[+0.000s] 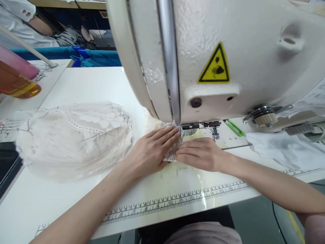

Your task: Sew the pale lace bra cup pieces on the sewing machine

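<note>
Nearest the camera, at 6 o'clock, the person's lap shows below the table edge, and both bare forearms rise from it toward the centre. A printed ruler runs along the front of the white table. At 9 o'clock an amber bottle lies on its side at the table's left border; just right of it sits a stack of lace pieces. At the centre the left hand lies flat, palm down, fingers straight and close together, pressing on a small lace strip. The right hand lies just beside it, palm down, fingers together and slightly bent, their tips touching the same strip. The strip lies between the two hands, its far end under the foot of the sewing machine, which fills 12 to 2 o'clock. A yellow warning sticker marks the machine. At 3 o'clock white cloth lies on the table.
</note>
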A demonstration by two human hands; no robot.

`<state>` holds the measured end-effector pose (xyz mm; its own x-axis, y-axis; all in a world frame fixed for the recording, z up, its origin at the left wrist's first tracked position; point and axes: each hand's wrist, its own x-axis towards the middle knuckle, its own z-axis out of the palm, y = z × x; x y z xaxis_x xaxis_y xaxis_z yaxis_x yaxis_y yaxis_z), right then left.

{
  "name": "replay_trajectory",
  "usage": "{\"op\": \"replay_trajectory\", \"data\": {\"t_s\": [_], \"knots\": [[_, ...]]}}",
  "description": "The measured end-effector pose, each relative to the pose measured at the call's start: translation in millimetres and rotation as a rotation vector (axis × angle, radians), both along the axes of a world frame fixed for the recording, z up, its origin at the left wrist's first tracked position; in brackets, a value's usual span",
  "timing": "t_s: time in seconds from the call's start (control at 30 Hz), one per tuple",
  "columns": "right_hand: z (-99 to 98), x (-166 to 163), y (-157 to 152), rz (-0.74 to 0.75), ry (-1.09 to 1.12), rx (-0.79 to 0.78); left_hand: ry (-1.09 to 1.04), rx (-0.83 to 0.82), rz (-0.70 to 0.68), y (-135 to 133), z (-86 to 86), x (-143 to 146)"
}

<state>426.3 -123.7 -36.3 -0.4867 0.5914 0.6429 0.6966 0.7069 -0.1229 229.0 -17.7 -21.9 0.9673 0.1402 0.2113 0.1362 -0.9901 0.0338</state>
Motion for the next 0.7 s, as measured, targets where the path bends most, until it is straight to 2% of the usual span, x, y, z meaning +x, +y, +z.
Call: {"op": "replay_trajectory", "data": {"t_s": [0.27,0.47,0.7], "knots": [[0.6,-3,2,0.005,0.037,0.047,-0.035,-0.062,0.036,1,0.8,1],[-2.7,-3,3,-0.024,0.068,0.082,-0.053,-0.003,0.043,0,-0.8,2],[-9.1,0,-2,-0.089,0.006,-0.004,-0.066,-0.019,0.082,-4,-3.8,5]]}}
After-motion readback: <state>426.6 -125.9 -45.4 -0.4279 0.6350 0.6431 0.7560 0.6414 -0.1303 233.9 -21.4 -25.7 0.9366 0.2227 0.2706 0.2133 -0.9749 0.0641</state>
